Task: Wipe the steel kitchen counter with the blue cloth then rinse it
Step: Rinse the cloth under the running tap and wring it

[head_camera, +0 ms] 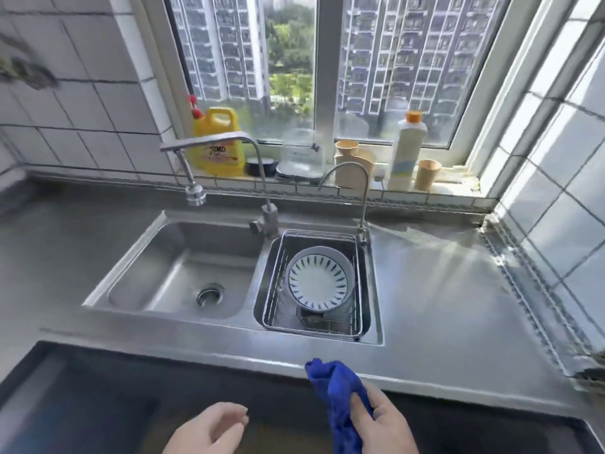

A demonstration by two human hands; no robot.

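Below the counter's front edge I see my right hand (381,421) gripping the bunched blue cloth (340,401), my left hand (209,430) loosely open and empty. I judge wiping of the steel counter (442,299) and rinsing at the sink (176,273) both remain.

Home kitchen, high-rise flat. Evidence: steel table (442,290) with inset double sink (170,273), two faucets, wire drain basket (358,280) holding a patterned plate (317,283). White tiled walls. Window sill carries yellow detergent jug (217,142), white bottle (406,149), cups. Apartment towers outside the window (294,60).
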